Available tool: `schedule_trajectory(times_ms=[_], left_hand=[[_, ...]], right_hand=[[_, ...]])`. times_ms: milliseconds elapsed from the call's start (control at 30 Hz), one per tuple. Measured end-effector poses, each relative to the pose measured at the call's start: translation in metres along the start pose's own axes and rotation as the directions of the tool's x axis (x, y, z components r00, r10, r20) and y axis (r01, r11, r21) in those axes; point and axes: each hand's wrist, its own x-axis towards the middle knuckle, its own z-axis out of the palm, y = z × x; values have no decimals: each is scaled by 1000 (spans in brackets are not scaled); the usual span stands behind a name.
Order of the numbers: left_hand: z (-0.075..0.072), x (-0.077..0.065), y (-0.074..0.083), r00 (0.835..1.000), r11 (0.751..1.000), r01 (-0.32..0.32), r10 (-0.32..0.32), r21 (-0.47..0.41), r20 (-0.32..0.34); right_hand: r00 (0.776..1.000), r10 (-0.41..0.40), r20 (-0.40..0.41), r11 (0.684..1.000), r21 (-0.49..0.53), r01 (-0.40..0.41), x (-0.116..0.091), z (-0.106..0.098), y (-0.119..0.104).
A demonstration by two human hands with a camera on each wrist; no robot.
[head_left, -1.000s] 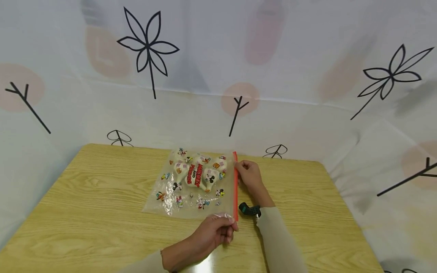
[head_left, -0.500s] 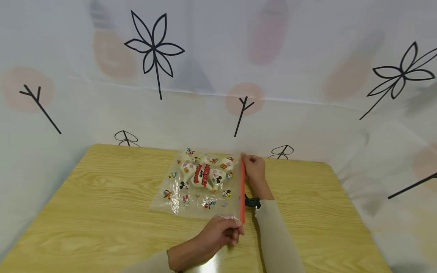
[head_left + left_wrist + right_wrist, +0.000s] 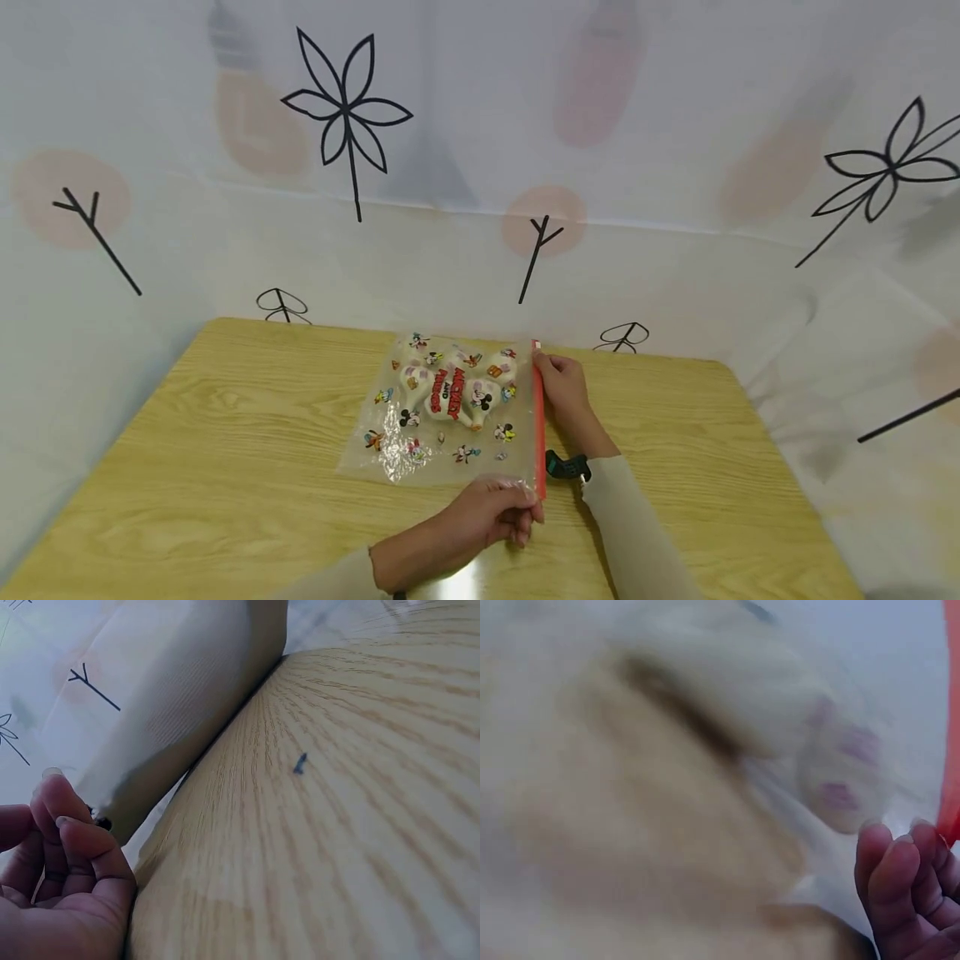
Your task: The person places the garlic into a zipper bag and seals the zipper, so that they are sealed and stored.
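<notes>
A clear zip bag (image 3: pixel 442 467) printed with small cartoon figures and red lettering lies on the wooden table. Inside it is a cream-coloured, lobed thing (image 3: pixel 416 383) with purple patches, its kind unclear through the plastic. Along the bag's right edge runs a red zip strip (image 3: pixel 539 433). My left hand (image 3: pixel 491 512) pinches the near corner by the strip's end; its curled fingers (image 3: pixel 82 847) show in the left wrist view. Near the far end, my right hand (image 3: pixel 567 387) pinches the strip, which also appears red beside the fingers (image 3: pixel 889 877) in the right wrist view.
The wooden table (image 3: pixel 195 467) extends to both sides of the bag. Behind it hangs a pale cloth backdrop (image 3: pixel 465 167) with plant drawings. A dark band (image 3: pixel 567 467) sits at my right wrist.
My right hand went to the far end of the red strip, then came slightly back along it toward me. My left hand keeps its pinch on the near corner. The head view shifted a little.
</notes>
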Motion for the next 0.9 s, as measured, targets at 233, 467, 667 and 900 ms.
schedule_trajectory(times_ms=[233, 467, 667, 900], left_hand=[[0, -1, 3, 1000, 1000, 17, -17, -1, 15], [0, -1, 3, 999, 999, 44, -43, -22, 13], [0, -1, 4, 999, 998, 49, -49, -30, 4], [0, -2, 2, 1000, 999, 29, -28, -28, 10]], right_hand=[[995, -17, 95, 998, -53, 22, -38, -7, 1], [992, -79, 103, 997, -20, 81, -88, -10, 6], [992, -67, 104, 998, 19, 66, -115, -14, 8], [992, -33, 125, 999, 38, 29, -132, -22, 9]])
